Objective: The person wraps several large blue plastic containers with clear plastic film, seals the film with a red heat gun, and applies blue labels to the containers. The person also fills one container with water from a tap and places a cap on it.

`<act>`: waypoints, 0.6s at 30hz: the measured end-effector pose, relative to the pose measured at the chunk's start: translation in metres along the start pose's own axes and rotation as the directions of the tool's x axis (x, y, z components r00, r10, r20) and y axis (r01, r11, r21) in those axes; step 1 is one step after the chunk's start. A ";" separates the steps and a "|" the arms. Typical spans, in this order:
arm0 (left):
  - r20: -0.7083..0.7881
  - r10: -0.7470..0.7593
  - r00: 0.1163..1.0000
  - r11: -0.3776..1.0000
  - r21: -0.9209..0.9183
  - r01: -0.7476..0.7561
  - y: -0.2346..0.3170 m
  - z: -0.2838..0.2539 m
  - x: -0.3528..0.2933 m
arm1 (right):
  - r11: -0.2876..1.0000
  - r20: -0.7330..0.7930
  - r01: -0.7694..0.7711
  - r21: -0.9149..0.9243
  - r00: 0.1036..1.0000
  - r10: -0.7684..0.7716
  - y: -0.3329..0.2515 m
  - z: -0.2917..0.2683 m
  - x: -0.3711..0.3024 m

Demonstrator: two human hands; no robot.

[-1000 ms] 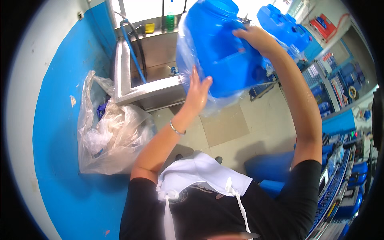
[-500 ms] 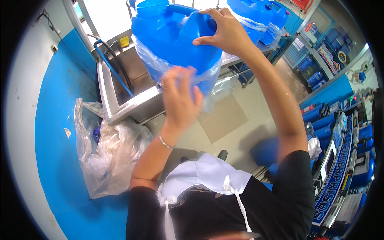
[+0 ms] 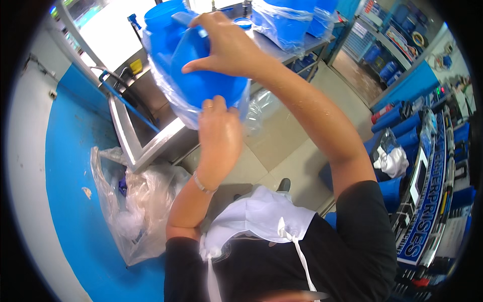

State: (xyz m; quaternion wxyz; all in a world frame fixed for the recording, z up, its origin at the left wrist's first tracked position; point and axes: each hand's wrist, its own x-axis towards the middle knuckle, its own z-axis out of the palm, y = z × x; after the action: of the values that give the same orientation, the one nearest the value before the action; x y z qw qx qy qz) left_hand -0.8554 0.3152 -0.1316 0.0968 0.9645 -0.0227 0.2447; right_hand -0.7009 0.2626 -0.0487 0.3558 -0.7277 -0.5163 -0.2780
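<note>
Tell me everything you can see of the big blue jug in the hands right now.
The blue jug is a large, rounded, glossy plastic container, tilted, held up over the steel counter. A thin clear plastic bag wraps its lower part and sags below it. The right hand grips it from above; the left hand presses on the bagged underside. Its mouth cannot be made out.

Jug (image 3: pixel 201 75) above sink (image 3: pixel 146 116); bag (image 3: pixel 136 211) on floor left; shelves (image 3: pixel 432 166) right.
</note>
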 end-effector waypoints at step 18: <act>-0.294 0.233 0.927 0.900 -0.295 -0.319 0.055 0.017 0.071 | 0.967 0.013 -0.014 0.254 1.000 0.011 0.046 -0.141 -0.126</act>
State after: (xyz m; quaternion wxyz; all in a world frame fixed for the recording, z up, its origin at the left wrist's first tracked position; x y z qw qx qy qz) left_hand -0.7905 0.2584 -0.1026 0.2269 0.8814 -0.1894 0.3685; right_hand -0.7015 0.0692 -0.0732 0.4449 -0.6809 -0.5451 -0.2033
